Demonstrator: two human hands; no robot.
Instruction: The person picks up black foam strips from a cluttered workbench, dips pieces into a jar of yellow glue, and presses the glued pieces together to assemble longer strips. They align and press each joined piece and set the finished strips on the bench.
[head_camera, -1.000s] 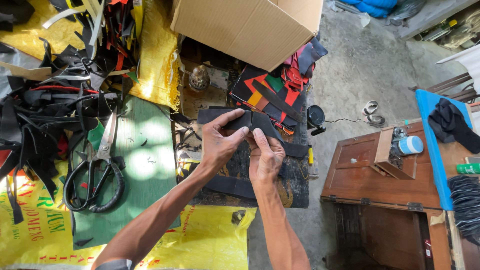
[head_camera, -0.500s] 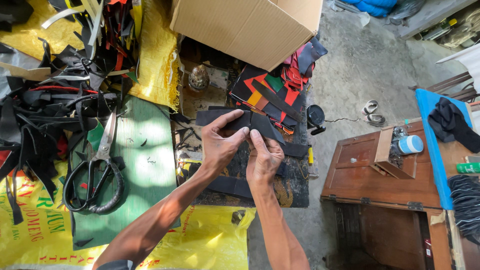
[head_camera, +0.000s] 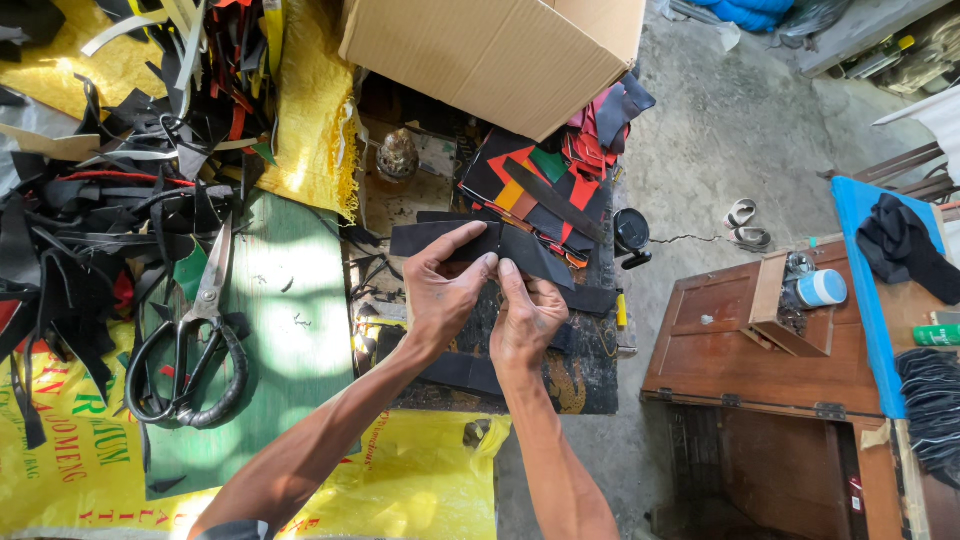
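We pinched a black leather strip (head_camera: 480, 242) between both hands, left hand (head_camera: 442, 290) and right hand (head_camera: 527, 318) closed on it, large scissors (head_camera: 190, 345) lying at nine o'clock.

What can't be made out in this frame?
- Head view: the middle of the black strip is covered by the left hand and right hand.
- The cardboard box is cut off by the top edge.
- The small object beside the box is too small to identify.
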